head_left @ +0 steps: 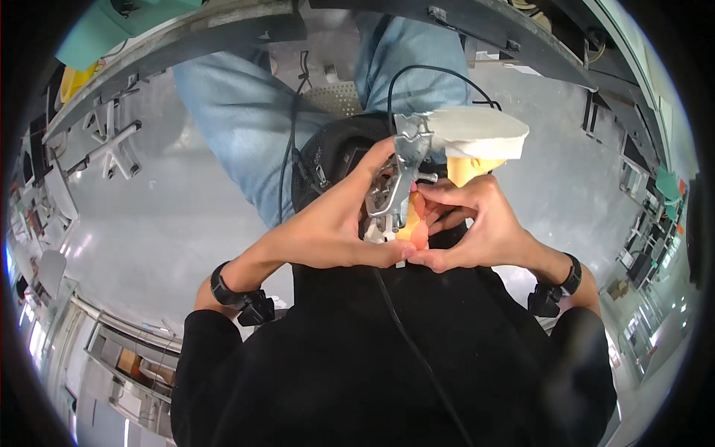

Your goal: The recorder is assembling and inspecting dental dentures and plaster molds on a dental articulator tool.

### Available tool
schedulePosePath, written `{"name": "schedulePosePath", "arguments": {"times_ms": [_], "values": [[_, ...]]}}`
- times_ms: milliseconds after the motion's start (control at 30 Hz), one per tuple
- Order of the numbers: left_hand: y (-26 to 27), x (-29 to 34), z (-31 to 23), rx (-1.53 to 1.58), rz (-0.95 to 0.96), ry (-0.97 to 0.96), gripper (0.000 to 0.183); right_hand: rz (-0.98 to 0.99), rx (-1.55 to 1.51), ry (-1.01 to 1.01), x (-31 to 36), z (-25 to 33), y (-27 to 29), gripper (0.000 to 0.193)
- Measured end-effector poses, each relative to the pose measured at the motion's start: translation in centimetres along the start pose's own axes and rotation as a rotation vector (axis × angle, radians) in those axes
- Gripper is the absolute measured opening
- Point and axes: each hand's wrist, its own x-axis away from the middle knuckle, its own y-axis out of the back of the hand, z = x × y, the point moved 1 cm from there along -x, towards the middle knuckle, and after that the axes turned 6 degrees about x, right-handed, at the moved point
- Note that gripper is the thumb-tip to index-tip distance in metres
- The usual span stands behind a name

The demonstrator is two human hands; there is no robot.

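Note:
My left hand is closed around the metal frame of a dental articulator, held in front of my chest. A white plaster base with a yellow dental cast under it sticks out from the articulator's swung-open arm, to the right. Lower down, between my hands, is a pink-and-yellow dental model. The thumb and fingers of my right hand are closed on its right side, and my left thumb tip touches its near edge. My fingers and the frame hide part of this model.
A dark desk edge curves across the far side, above my legs in blue jeans. Black cables hang near my lap. A white chair base stands on the grey floor at left. Black wrist straps carry small boxes.

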Motion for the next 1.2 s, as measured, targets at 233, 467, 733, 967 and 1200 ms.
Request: {"name": "schedulePosePath", "arguments": {"times_ms": [233, 467, 733, 967, 1200], "values": [[0.1, -0.4, 0.7, -0.084, 0.027, 0.027, 0.104, 0.063, -0.097, 0.008, 0.2, -0.7, 0.5, 0.062], [-0.2, -0.7, 0.3, 0.074, -0.069, -0.01, 0.104, 0.014, 0.005, -0.034, -0.3, 0.6, 1.0, 0.058], [-0.6, -0.8, -3.2, 0.188, -0.166, -0.111, 0.089, -0.217, 0.096, 0.154, 0.8, 3.6, 1.7, 0.06], [-3.2, -0.5, -9.6, 0.235, -0.251, -0.265, 0.074, -0.346, 0.152, 0.392, 1.8, 8.4, 3.8, 0.067], [-3.9, -2.4, -17.4, 0.527, -0.224, -0.731, 0.049, -0.784, -0.26, 0.737, 0.8, 9.7, 4.1, 0.075]]}}
